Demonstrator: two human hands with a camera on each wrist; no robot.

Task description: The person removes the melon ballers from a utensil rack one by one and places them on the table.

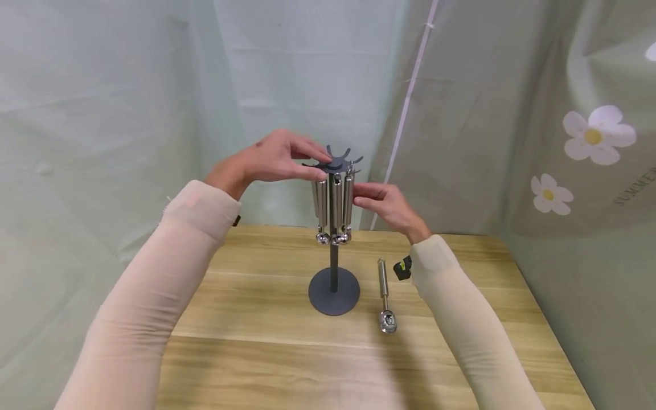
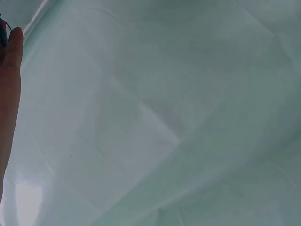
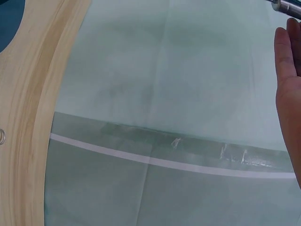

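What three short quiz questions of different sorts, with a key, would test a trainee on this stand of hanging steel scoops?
1. True or false: the left hand rests on top of the stand.
2. Where does the loose scoop lie? A) on the table, right of the stand's base; B) in the left hand; C) on the floor.
3. Fill in: the right hand touches the hanging ____.

Key: 1 true; 2 A; 3 scoops.
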